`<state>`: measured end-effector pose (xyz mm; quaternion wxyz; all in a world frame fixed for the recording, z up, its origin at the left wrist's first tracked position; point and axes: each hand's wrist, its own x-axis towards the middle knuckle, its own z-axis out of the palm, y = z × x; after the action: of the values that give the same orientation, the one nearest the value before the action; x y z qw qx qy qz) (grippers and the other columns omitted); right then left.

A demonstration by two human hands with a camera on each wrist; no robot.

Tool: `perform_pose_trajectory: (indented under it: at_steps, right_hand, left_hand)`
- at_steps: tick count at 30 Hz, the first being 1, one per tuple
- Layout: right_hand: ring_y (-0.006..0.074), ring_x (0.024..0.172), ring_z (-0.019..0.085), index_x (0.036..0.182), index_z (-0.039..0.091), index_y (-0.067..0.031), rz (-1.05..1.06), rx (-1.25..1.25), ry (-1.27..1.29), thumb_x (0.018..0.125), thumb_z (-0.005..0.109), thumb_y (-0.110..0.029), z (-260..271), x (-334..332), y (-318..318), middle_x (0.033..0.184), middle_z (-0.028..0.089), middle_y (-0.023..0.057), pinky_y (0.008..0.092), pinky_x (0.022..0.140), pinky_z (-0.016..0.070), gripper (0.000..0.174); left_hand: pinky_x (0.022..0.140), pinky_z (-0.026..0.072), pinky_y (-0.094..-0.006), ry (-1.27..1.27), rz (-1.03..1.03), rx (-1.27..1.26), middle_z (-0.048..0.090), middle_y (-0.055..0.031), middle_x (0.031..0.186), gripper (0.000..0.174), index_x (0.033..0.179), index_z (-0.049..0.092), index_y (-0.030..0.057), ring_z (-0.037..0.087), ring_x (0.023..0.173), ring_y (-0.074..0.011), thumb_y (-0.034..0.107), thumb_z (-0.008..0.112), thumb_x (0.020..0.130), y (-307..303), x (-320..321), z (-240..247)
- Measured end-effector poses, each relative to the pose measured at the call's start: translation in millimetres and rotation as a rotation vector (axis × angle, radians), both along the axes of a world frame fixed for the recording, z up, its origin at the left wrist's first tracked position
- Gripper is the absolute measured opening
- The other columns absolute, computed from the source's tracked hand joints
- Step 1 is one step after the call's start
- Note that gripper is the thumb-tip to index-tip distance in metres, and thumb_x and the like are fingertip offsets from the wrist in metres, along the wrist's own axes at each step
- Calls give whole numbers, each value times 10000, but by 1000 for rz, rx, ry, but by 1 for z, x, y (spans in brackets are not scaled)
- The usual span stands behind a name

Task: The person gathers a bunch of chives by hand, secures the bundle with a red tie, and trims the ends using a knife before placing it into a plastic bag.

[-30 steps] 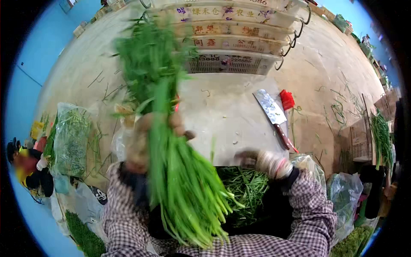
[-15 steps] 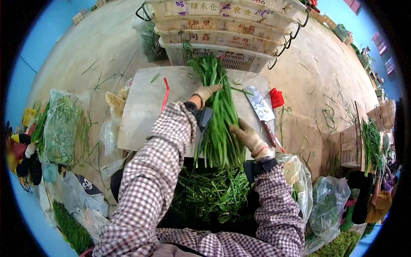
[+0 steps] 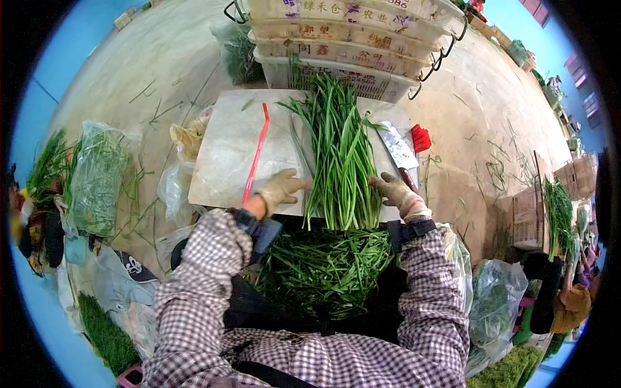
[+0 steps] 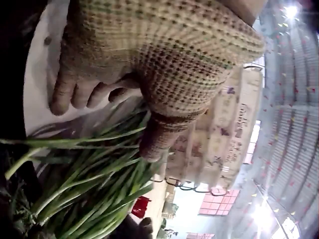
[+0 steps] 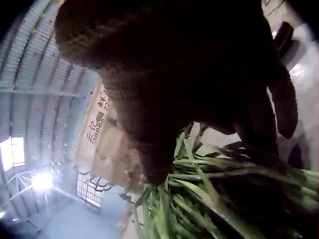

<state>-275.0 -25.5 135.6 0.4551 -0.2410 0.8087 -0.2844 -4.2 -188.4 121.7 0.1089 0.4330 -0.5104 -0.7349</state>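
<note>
A bunch of garlic chives [image 3: 339,152] lies lengthwise on the white board [image 3: 223,142], its cut ends at the near edge. My gloved left hand [image 3: 283,189] is just left of the bunch, fingers extended toward it. On the other side my gloved right hand [image 3: 396,193] has its fingertips right at the stems. In the left wrist view the left thumb [image 4: 157,139] overlaps the chives; the right wrist view shows the right hand's fingers spread over the leaves [image 5: 199,199]. To the right is a cleaver [image 3: 396,147], its handle partly behind the right hand.
A red strip [image 3: 257,152] lies on the board's left part, and a red bundle [image 3: 420,138] by its right edge. Stacked white crates [image 3: 343,48] stand behind. Below the board are loose green trimmings [image 3: 323,271]. Plastic bags of greens [image 3: 97,181] flank the workplace.
The chives swung down from the raised left hand onto the board. Since then the left hand has let go and drawn back to the near left; the right hand stays at the bunch's right side.
</note>
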Motion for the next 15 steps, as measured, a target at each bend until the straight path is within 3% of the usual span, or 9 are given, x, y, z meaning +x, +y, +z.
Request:
perform_pose_trajectory:
  at_steps: [1, 3, 4, 5, 7, 8, 11, 12, 15]
  right_hand:
    - [266, 1178, 536, 1373, 394, 58, 36, -44, -48, 790, 709, -520, 2, 3, -3, 1320, 523, 200, 338, 945, 462, 879]
    - [244, 1102, 579, 1328, 460, 50, 105, -127, -157, 787, 722, -500, 2, 13, -10, 1239, 590, 175, 337, 919, 473, 815]
    - [222, 1024, 606, 1258, 535, 35, 143, -206, -204, 779, 735, -487, 2, 24, -18, 1125, 649, 143, 333, 890, 476, 736]
    - [212, 933, 622, 1287, 518, -42, 188, -175, -139, 795, 728, -489, -6, 28, -27, 1080, 658, 105, 358, 803, 495, 696]
    - [206, 924, 627, 1271, 529, -27, 180, -124, -142, 797, 732, -470, -8, 37, -42, 1059, 663, 116, 335, 786, 501, 679]
    - [204, 933, 626, 1294, 493, -1, 148, 27, -111, 805, 747, -384, -6, 40, -53, 1094, 647, 128, 319, 796, 507, 671]
    - [223, 932, 625, 1328, 437, 16, 33, -411, -330, 803, 759, -288, -25, 55, -46, 1133, 621, 138, 330, 816, 515, 687]
    - [225, 934, 623, 1348, 397, 17, 52, -458, -315, 803, 750, -204, -26, 58, -49, 1159, 598, 131, 346, 825, 523, 686]
    - [216, 944, 620, 1332, 405, 19, -51, -512, -439, 802, 732, -154, -22, 71, -30, 1140, 599, 125, 338, 807, 532, 646]
  left_hand:
    - [891, 501, -407, -44, 24, 17, 638, -87, 1131, 528, 1279, 511, -9, 598, 1051, -234, 283, 679, 871, 3, -16, -21]
    - [912, 485, -396, 247, -86, 353, 584, -108, 1235, 579, 1319, 470, -20, 562, 1108, -228, 282, 679, 872, -4, -45, -43]
    - [923, 476, -390, 391, -144, 520, 557, -118, 1287, 605, 1339, 449, -26, 545, 1136, -225, 282, 679, 872, 1, -56, -27]
    - [970, 434, -368, 247, -56, 538, 474, -150, 1383, 745, 1370, 422, -17, 492, 1196, -229, 387, 727, 824, 12, -67, -12]
    - [989, 403, -371, 82, -112, 303, 475, -161, 1381, 870, 1366, 438, -14, 485, 1197, -250, 497, 771, 745, 9, -90, -6]
    - [1005, 381, -362, -13, -93, 219, 480, -154, 1375, 940, 1365, 447, -4, 483, 1195, -260, 562, 783, 694, 11, -93, 0]
    - [987, 395, -369, 58, -53, 146, 519, -141, 1328, 915, 1352, 460, -2, 501, 1168, -245, 560, 777, 703, 2, -102, -47]
    - [907, 452, -343, 106, -8, 125, 594, -109, 1224, 788, 1289, 518, 8, 567, 1060, -219, 496, 787, 731, 4, -102, -47]
    - [818, 496, -320, 241, -69, 126, 649, -62, 1101, 580, 1216, 572, 49, 612, 936, -188, 361, 788, 778, 22, -90, -38]
